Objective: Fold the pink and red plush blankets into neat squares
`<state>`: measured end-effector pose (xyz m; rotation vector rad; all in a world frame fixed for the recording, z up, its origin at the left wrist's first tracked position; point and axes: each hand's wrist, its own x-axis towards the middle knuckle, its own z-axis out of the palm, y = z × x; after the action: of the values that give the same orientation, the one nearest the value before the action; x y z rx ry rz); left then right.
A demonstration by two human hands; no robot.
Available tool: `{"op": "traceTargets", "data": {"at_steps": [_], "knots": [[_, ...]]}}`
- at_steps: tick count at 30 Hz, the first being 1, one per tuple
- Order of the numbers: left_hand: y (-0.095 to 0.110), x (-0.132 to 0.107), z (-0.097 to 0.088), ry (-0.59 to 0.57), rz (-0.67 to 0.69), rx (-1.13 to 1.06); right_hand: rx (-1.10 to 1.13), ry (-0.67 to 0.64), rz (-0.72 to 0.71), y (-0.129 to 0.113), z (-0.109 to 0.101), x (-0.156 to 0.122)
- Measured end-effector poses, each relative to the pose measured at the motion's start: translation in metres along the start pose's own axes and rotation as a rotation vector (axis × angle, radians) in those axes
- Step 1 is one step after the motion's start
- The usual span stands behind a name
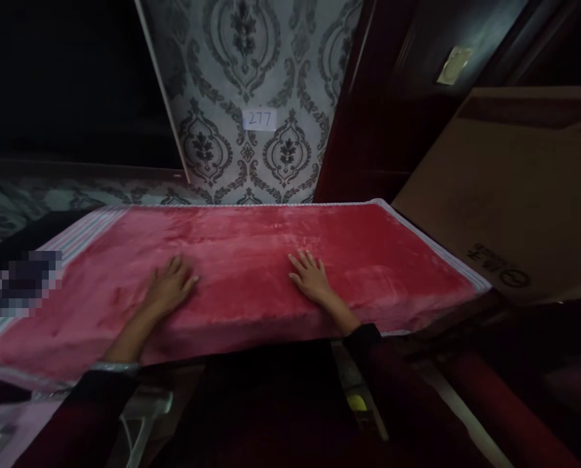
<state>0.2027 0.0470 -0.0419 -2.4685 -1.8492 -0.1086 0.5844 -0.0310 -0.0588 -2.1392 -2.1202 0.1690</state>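
Observation:
A red plush cloth [242,273] with striped edging at its left and right ends is spread over a table and hangs down its front side. On its left half lies my left hand [171,283], palm down with the fingers apart. My right hand [310,276] rests flat on the right half, fingers spread. Neither hand holds anything. The pile shows lighter and darker patches around both hands. Dark sleeves cover both forearms, with a pale band at the left wrist.
A large cardboard box [515,195] stands against the cloth's right end. Behind on the left is a dark television screen [66,84]. A paper label [260,119] reading 277 is on the patterned wall. A blurred dark patch [25,283] covers the cloth's left end.

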Motion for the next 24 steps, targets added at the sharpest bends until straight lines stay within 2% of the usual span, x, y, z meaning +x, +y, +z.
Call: {"op": "traceTargets", "data": {"at_steps": [3,6,9,15,19,24], "knots": [[0.018,0.011,0.01,-0.014,0.063,0.001,-0.017,-0.036,0.024,0.008,0.003,0.013],[0.018,0.014,0.023,-0.041,0.068,0.004,-0.037,-0.035,0.02,0.028,0.008,0.012],[0.011,0.014,0.031,-0.031,0.072,0.009,-0.056,-0.024,0.075,0.059,0.007,0.003],[0.006,0.017,0.033,-0.011,0.073,0.013,-0.071,0.079,0.361,0.113,-0.007,-0.007],[0.006,0.017,0.035,0.007,0.068,-0.009,-0.079,0.061,0.333,0.147,-0.014,-0.006],[0.003,0.015,0.032,0.054,0.071,-0.059,-0.11,0.039,0.433,0.218,-0.019,-0.019]]}}
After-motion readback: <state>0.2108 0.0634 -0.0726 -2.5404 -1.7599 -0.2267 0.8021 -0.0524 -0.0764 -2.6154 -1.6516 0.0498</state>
